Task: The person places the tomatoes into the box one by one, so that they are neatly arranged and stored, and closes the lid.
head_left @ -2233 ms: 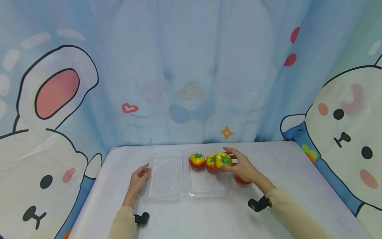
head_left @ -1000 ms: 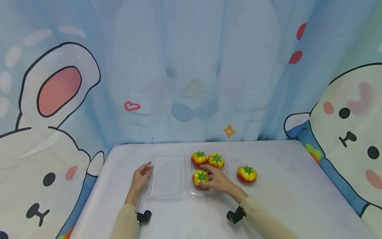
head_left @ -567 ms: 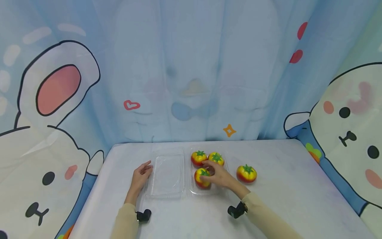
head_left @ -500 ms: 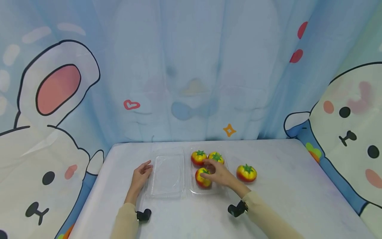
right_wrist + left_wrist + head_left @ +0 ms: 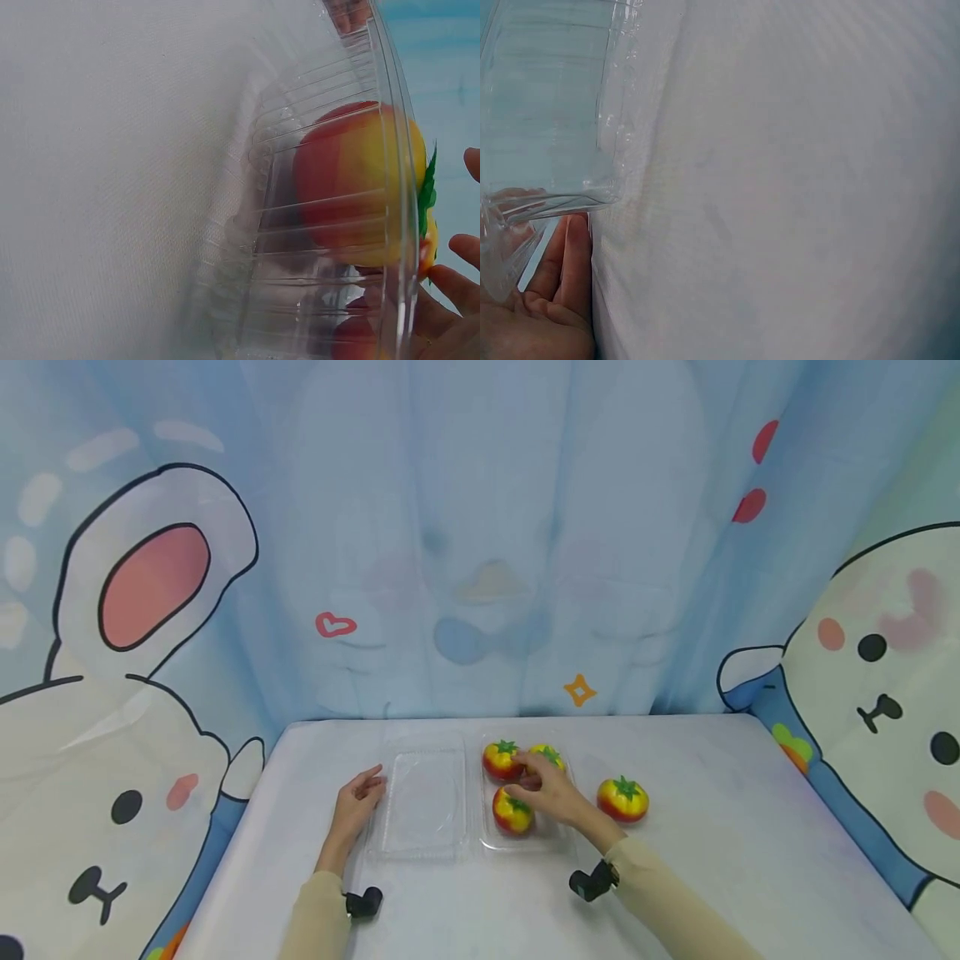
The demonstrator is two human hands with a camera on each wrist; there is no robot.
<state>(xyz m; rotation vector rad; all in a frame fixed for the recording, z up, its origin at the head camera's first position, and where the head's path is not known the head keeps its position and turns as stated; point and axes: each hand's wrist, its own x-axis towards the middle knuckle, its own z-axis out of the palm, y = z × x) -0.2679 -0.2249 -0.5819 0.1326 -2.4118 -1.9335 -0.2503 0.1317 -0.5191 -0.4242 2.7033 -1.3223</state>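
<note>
A clear plastic clamshell box (image 5: 491, 847) lies opened flat, its lid (image 5: 423, 802) on the left. Inside the box are three red-yellow toy tomatoes with green leaf tops: one at the back left (image 5: 501, 762), one at the back right (image 5: 552, 757), partly covered by fingers, and one in front (image 5: 513, 814). My right hand (image 5: 551, 789) hovers over the front tomato, fingers spread and apart from it in the right wrist view. My left hand (image 5: 356, 802) rests at the lid's left edge, its fingers (image 5: 574, 259) fairly straight beside the plastic corner.
Another toy tomato (image 5: 622, 799) sits on the white-covered table (image 5: 465, 910), right of the box. A light blue curtain (image 5: 480, 527) with cartoon animals hangs behind the table's far edge.
My right hand has brought a tomato left and down into the front of the box, shifted it slightly right and let it go. My left hand has stayed by the lid.
</note>
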